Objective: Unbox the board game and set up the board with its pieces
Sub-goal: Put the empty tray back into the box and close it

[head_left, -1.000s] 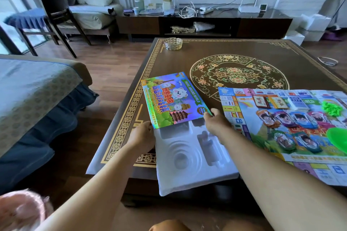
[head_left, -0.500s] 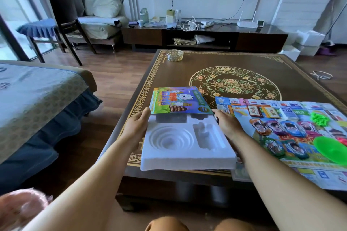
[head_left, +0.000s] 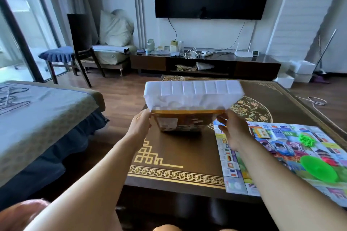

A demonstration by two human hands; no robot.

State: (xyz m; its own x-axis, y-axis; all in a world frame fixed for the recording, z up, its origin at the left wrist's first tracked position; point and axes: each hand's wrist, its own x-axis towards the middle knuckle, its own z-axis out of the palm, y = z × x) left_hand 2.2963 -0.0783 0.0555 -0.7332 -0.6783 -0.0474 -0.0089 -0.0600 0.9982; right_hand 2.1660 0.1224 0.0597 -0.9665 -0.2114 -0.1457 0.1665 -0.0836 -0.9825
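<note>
- The white tray [head_left: 193, 93] and box [head_left: 185, 121] have been lifted off the bench [head_left: 169, 155]; earlier they lay there.
- Both are gripped at their sides by the left hand [head_left: 140, 124] and right hand [head_left: 231, 129].
- The board [head_left: 281, 155] stays at the right edge, so packaging is probably being cleared.

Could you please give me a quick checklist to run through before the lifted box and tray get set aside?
1. Both hands on the load: left hand and right hand hold the box at its two sides: ok.
2. White tray seated in the box: it sticks out and tilts away: not ok.
3. Tray emptied of pieces: its pockets face away: cannot tell.
4. Game board unfolded flat on the table: ok.
5. Pieces on the board: green bowl, green pieces and cards lie there: ok.
6. Free table space under the box for setting it down: ok.
</note>
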